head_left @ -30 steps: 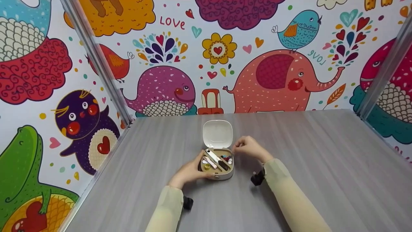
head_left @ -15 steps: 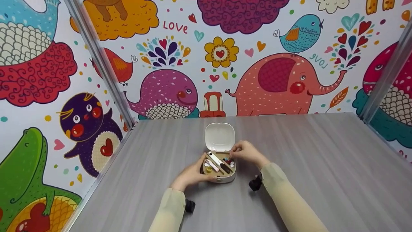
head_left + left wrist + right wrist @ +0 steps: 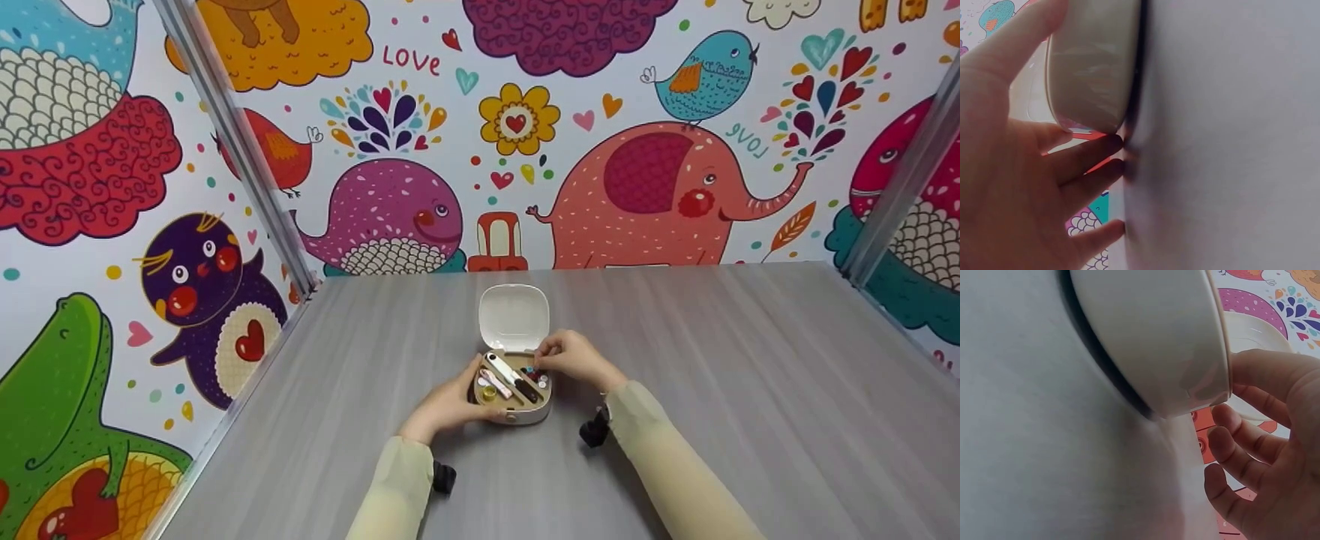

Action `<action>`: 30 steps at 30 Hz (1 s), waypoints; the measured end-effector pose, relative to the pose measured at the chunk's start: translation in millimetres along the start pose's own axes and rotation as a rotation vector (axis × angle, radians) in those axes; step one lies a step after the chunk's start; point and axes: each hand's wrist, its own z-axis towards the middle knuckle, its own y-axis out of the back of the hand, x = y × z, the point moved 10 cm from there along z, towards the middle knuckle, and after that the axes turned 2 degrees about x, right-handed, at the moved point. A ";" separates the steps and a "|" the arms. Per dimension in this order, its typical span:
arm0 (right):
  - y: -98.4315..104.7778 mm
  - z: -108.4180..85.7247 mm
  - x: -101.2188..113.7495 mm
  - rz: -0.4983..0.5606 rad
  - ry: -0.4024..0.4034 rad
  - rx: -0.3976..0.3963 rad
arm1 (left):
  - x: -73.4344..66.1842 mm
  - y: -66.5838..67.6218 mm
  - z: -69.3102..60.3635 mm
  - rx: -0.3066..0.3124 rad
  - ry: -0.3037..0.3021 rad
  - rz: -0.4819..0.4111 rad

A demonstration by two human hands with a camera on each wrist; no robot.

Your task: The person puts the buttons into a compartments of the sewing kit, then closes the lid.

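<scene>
A small rounded white box (image 3: 525, 417) stands on the table, its white lid (image 3: 514, 318) raised at the back. Inside the tan insert lie a white-and-black slim tool (image 3: 513, 376), a pink-and-white piece (image 3: 496, 383), a yellowish round piece (image 3: 490, 393) and small coloured bits (image 3: 543, 382) on the right. My left hand (image 3: 448, 406) grips the box's left side, thumb at the front; the left wrist view shows the box wall (image 3: 1092, 73). My right hand (image 3: 576, 358) reaches over the right rim into the right compartment. Its thumb and index tips are hidden behind the rim in the right wrist view.
The grey table (image 3: 360, 352) stretches out on both sides of the box. Behind it stands a printed wall (image 3: 420, 202) with cartoon animals, and metal posts (image 3: 247, 165) mark the corners. Black wrist cameras (image 3: 595, 428) hang under both wrists.
My right hand has moved left from beside the box to over its right compartment, then stayed there. My left hand keeps holding the box; the whole view shifted slightly.
</scene>
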 end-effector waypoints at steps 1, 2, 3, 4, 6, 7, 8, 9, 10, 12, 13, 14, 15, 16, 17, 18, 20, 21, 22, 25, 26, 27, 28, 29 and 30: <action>-0.4 -0.1 -0.3 0.003 -0.004 0.002 | -0.5 0.2 -0.1 0.000 -0.005 0.001; -0.5 -0.3 -0.5 0.006 -0.007 0.003 | -0.9 0.2 -0.3 0.000 -0.006 0.003; -0.7 -0.3 -0.6 0.009 -0.008 0.006 | -1.1 0.4 -0.5 0.000 -0.005 0.006; -1.0 -0.3 -0.1 0.010 -0.003 0.008 | -1.3 0.6 -0.7 0.000 -0.004 0.010; -1.5 -0.1 -0.2 0.012 -0.004 0.013 | -1.7 1.1 -1.0 -0.002 -0.003 0.009; -1.8 -0.1 0.3 0.010 0.001 0.016 | -1.4 1.1 -0.9 -0.002 -0.003 0.009; -2.1 -0.1 0.7 0.009 0.004 0.020 | -1.1 1.2 -1.1 -0.002 0.001 0.008; -2.4 -0.2 1.0 0.009 0.008 0.023 | -0.5 1.3 -1.0 -0.003 0.004 0.009; -2.7 -0.4 1.5 0.010 0.010 0.025 | -0.2 1.4 -0.9 -0.003 0.005 0.011; -3.0 -0.9 1.3 0.007 0.006 0.026 | 0.3 1.3 -0.5 -0.004 0.004 0.012; -3.2 -1.1 1.2 0.005 0.004 0.025 | 0.6 1.1 -0.4 -0.004 0.002 0.013; -3.3 -1.4 1.0 0.001 0.001 0.024 | 0.5 1.0 -0.5 -0.004 -0.001 0.013; -3.3 -1.6 1.0 -0.002 -0.001 0.020 | 0.7 0.8 -0.2 -0.004 -0.001 0.013; -3.2 -1.9 1.1 -0.007 -0.004 0.017 | 0.5 0.8 -0.1 -0.005 -0.002 0.013; -2.9 -2.2 1.1 -0.010 -0.007 0.014 | 0.5 0.6 0.0 -0.005 -0.002 0.013; -2.7 -2.5 1.1 -0.011 -0.010 0.011 | 0.3 0.5 0.0 -0.005 -0.003 0.012; -2.0 -3.2 1.7 -0.014 -0.012 0.007 | 0.1 0.2 0.2 -0.006 -0.004 0.012; -1.5 -3.5 1.9 -0.012 -0.012 0.006 | 0.2 -0.1 0.4 -0.005 -0.002 0.013; -0.8 -3.9 2.3 -0.015 -0.009 0.006 | 0.4 -0.4 0.5 -0.005 -0.002 0.014; 3.1 -5.8 3.7 -0.019 0.004 0.000 | 1.2 -1.3 0.8 -0.002 0.005 0.012; 5.3 -6.8 4.2 -0.019 0.006 -0.006 | 1.5 -1.3 0.8 -0.002 0.008 0.009; 7.3 -7.9 4.1 -0.013 0.002 -0.010 | 1.8 -1.3 0.8 -0.002 0.011 0.004; 9.5 -9.4 4.0 -0.004 -0.003 -0.013 | 2.4 -1.3 0.8 -0.002 0.013 -0.001; 12.0 -11.0 3.4 0.004 -0.015 -0.017 | 2.7 -1.1 0.6 -0.003 0.015 -0.005; 14.7 -12.9 2.3 0.011 -0.025 -0.022 | 3.3 -1.1 0.1 -0.003 0.018 -0.007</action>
